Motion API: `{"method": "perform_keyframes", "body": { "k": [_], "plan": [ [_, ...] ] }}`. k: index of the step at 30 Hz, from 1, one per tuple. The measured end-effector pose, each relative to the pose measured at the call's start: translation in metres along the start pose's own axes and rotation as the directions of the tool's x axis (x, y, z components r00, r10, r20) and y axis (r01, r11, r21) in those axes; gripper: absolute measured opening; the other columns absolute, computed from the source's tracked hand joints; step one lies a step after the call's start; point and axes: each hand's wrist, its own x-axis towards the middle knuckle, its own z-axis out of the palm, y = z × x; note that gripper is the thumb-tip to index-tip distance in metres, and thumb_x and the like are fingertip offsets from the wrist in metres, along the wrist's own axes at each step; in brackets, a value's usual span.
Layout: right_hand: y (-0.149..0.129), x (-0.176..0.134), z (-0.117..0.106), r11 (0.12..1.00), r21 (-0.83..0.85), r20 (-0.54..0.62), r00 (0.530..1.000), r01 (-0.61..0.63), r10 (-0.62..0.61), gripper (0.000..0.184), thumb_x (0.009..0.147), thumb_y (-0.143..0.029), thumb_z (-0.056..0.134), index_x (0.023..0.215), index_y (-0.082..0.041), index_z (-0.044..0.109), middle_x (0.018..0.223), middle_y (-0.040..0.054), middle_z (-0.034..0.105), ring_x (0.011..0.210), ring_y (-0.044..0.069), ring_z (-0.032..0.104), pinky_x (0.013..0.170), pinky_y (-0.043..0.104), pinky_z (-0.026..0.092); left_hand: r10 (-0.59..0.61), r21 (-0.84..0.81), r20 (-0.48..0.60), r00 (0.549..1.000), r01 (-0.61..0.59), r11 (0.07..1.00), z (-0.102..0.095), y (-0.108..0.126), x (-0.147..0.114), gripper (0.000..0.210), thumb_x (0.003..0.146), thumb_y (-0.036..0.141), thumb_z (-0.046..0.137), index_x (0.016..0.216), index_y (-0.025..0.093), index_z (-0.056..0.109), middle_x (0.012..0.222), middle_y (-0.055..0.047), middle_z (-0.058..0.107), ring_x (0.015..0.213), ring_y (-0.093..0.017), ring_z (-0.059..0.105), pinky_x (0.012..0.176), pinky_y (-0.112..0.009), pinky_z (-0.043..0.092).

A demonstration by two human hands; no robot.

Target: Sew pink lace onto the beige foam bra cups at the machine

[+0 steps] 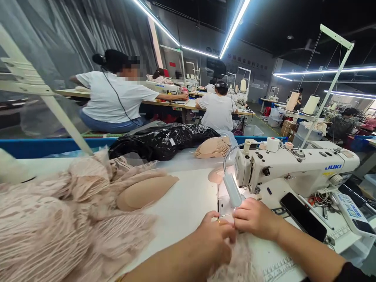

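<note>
Both my hands are close together in front of the sewing machine (293, 166), just below its small work lamp (232, 190). My left hand (216, 239), with a ring on one finger, is curled closed on pale pink lace fabric (242, 260). Beside it my right hand (257, 219) pinches the same fabric with bent fingers. The lace spreads on the table below my hands. Its held edge is mostly hidden by my fingers, and the lamp covers the needle area. Behind the lamp lies a beige padded cup (216, 175).
A heap of pink lace (67, 219) and beige cups (147, 192) fills the left side. Behind are a black plastic bag (164, 139) and stacked cups (213, 147). A phone (303, 216), scissors (325, 211) and control panel (354, 211) sit right. People work at machines ahead.
</note>
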Motion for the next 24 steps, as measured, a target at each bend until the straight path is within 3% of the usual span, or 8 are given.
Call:
{"method": "perform_keyframes", "body": {
  "k": [2,4,8,13,18,24],
  "plan": [
    [0.004,-0.001,0.006,0.998,0.027,-0.028,0.997,-0.065,0.066,0.025,0.104,-0.009,0.061,0.083,-0.022,0.065,0.095,0.0007,0.078,0.091,0.018,0.061,0.076,0.030,0.041,0.001,0.032,0.051,0.999,-0.003,0.999,-0.008,-0.010,0.004,0.020,0.073,0.014,0.068,0.073,0.033,0.077,0.110,0.001,0.080,0.092,-0.025,0.071,0.106,-0.047,0.041],
    [0.003,-0.006,0.004,0.983,0.109,-0.027,0.988,-0.147,0.151,0.027,0.102,-0.004,0.057,0.084,-0.022,0.066,0.100,0.0007,0.079,0.095,0.018,0.063,0.079,0.029,0.043,-0.034,0.071,0.037,0.999,0.031,0.997,-0.005,-0.014,0.005,0.019,0.072,0.015,0.066,0.072,0.031,0.076,0.113,0.001,0.079,0.091,-0.026,0.069,0.101,-0.047,0.043],
    [-0.003,-0.012,-0.008,0.948,0.226,0.028,0.974,-0.225,0.225,0.029,0.094,0.000,0.054,0.095,-0.024,0.070,0.100,-0.0008,0.079,0.089,0.017,0.063,0.079,0.029,0.044,-0.119,0.145,-0.102,0.988,0.133,0.980,0.028,-0.015,0.009,0.014,0.067,0.015,0.067,0.065,0.028,0.072,0.105,-0.002,0.078,0.099,-0.031,0.068,0.097,-0.047,0.043],
    [-0.002,-0.011,-0.013,0.930,0.202,0.075,0.952,-0.307,0.298,0.027,0.093,0.000,0.054,0.092,-0.023,0.069,0.099,0.0000,0.079,0.085,0.018,0.062,0.079,0.030,0.043,-0.184,0.179,-0.189,0.965,0.218,0.959,0.059,-0.009,0.015,0.017,0.067,0.017,0.071,0.073,0.032,0.077,0.105,-0.002,0.080,0.107,-0.032,0.067,0.100,-0.048,0.043],
    [0.001,-0.011,-0.014,0.898,0.197,0.146,0.918,-0.393,0.369,0.031,0.089,0.003,0.056,0.093,-0.024,0.070,0.097,0.0008,0.077,0.087,0.019,0.062,0.078,0.030,0.043,-0.313,0.166,-0.186,0.931,0.344,0.924,0.048,0.012,0.018,0.025,0.076,0.022,0.074,0.090,0.040,0.083,0.118,0.001,0.079,0.117,-0.031,0.068,0.112,-0.056,0.038],
    [0.001,-0.008,-0.016,0.897,0.186,0.139,0.914,-0.402,0.381,0.035,0.088,0.004,0.055,0.098,-0.025,0.072,0.102,0.0017,0.077,0.093,0.021,0.063,0.081,0.031,0.045,-0.325,0.092,-0.168,0.930,0.344,0.935,0.031,0.028,0.021,0.020,0.086,0.025,0.071,0.093,0.039,0.083,0.123,-0.002,0.077,0.114,-0.032,0.070,0.112,-0.060,0.035]
  ]
}}
